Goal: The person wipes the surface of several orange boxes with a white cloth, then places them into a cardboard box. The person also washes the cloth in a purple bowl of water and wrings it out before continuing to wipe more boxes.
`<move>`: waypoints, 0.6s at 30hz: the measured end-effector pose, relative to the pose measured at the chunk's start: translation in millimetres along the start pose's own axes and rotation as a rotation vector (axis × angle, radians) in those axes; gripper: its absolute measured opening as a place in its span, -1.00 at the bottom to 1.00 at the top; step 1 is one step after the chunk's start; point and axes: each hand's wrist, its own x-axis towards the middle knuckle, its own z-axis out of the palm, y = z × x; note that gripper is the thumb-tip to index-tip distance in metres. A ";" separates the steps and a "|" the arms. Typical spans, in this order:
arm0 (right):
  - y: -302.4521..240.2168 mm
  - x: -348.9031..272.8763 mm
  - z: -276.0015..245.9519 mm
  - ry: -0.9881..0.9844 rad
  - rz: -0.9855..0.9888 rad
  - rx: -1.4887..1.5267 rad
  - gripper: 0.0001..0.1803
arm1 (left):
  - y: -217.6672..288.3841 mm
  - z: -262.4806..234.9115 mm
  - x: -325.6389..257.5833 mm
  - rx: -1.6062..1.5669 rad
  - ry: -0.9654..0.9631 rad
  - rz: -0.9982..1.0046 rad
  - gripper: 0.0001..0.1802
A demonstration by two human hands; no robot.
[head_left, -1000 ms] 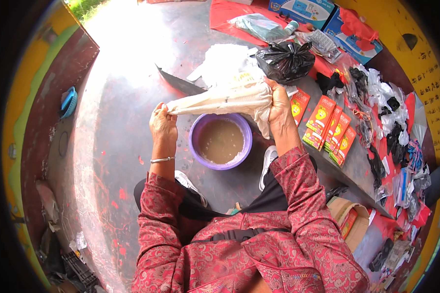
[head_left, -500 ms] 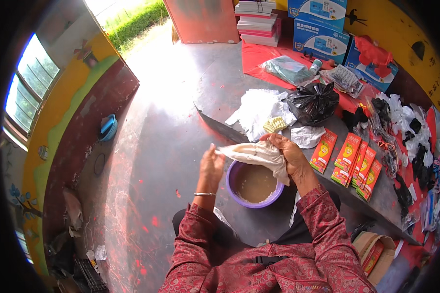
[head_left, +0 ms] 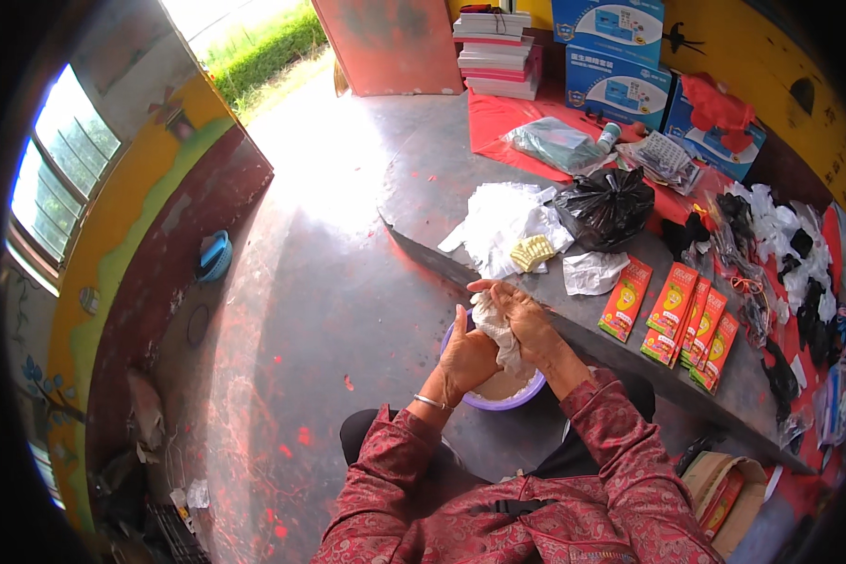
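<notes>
Bunched off-white cloth point(head_left: 498, 336) held above the purple basin point(head_left: 504, 404).
The right hand point(head_left: 526, 326) has its grip clamped on the cloth; the left hand point(head_left: 468, 357) lies against the opposite side, thumb raised, its fingers partly hidden, so whether its grip is closed cannot be told. The basin stands on the floor point(head_left: 320, 324) below both hands, its liquid partly visible. On the adjacent raised platform point(head_left: 428, 197) are orange-red packets point(head_left: 626, 299), a crumpled white sheet point(head_left: 594, 273), a yellow bundle point(head_left: 533, 252) beside a white pile point(head_left: 500, 218), and a black plastic bag point(head_left: 607, 207).
</notes>
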 end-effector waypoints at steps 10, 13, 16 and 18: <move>0.4 9.2 -51.1 0.366 0.037 -1.084 -0.68 | 31.2 -12.0 -10.9 0.355 0.599 0.530 -0.80; 7.5 12.0 -62.5 0.412 -0.113 -0.892 -0.54 | 26.0 16.9 -6.4 0.672 0.510 0.403 -0.79; 9.7 10.7 -52.5 0.108 0.181 -0.541 -0.40 | 21.7 7.2 -7.9 0.804 0.455 0.263 -0.75; -4.3 -0.2 -19.1 0.011 0.340 -0.513 -0.43 | 23.4 4.4 -12.3 0.848 0.437 0.197 -0.75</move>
